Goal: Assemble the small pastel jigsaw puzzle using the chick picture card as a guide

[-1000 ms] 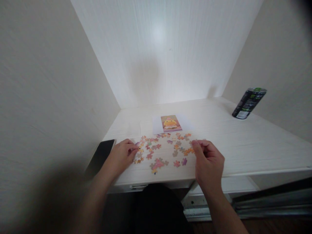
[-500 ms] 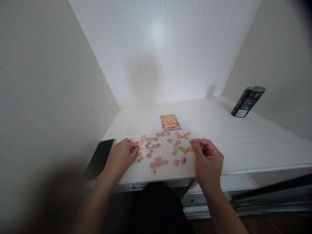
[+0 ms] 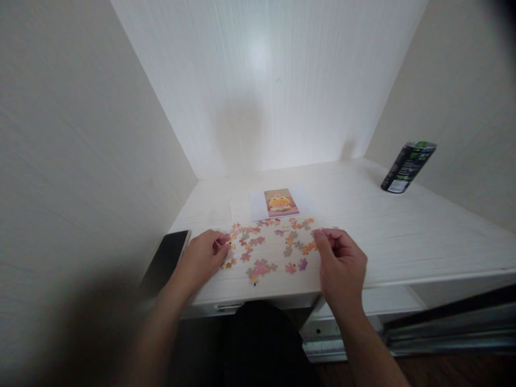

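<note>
Small pink, orange and purple cardboard puzzle pieces (image 3: 274, 248) lie scattered near the front edge of the pale wooden desk (image 3: 403, 236). The left hand (image 3: 201, 259) pinches one piece at their left edge; the right hand (image 3: 342, 264) curls at their right edge, its hold unclear. A printed duck picture card (image 3: 281, 202) lies just behind them.

Pastel pieces on pale wood
Puzzle pieces (image 3: 266, 250) are showing pink, orange and purple; the can (image 3: 407, 167) is showing black with green.

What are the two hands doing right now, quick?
Left hand: fingers curled at the left edge of the puzzle pieces, pinching something small; a piece, probably.
Right hand: fingers pinched together at the right edge; what it holds cannot be told.
</note>
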`<state>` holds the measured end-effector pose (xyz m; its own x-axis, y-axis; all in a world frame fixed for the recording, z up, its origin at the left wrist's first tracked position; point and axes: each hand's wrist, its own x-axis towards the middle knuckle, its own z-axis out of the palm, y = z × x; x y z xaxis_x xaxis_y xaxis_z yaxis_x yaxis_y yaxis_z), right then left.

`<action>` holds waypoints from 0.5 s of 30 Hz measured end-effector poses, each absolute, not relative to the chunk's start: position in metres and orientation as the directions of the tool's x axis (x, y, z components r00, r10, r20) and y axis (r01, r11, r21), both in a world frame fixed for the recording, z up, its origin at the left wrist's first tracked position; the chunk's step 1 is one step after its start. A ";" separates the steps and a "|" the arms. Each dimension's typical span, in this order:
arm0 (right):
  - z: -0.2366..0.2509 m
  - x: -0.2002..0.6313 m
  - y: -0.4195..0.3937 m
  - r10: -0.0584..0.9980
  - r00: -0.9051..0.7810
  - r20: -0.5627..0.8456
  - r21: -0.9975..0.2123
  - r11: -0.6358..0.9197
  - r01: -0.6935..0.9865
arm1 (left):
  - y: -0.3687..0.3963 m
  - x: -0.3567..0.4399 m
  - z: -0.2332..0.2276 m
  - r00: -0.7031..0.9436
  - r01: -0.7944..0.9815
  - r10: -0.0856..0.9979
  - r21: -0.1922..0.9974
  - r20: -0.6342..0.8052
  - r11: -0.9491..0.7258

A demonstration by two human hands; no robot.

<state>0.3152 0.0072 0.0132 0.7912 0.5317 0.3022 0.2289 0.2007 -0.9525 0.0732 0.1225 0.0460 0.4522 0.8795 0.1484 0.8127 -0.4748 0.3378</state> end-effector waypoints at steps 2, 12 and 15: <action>0.014 0.315 0.007 0.531 0.790 0.307 -0.951 0.196 0.238 | 0.122 0.074 0.047 0.454 0.820 0.880 0.320 0.140 -0.474; 0.013 0.316 0.008 0.539 0.785 0.306 -0.951 0.204 0.230 | 0.125 0.071 0.044 0.467 0.798 0.870 0.347 0.158 -0.492; 0.012 0.316 0.009 0.541 0.781 0.312 -0.949 0.217 0.229 | 0.127 0.071 0.043 0.495 0.781 0.855 0.352 0.155 -0.516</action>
<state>0.3158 0.0085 0.0119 0.7811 0.5409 0.3118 0.2287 0.2168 -0.9490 0.0706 0.1265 0.0429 0.4949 0.8550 0.1552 0.7809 -0.5159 0.3520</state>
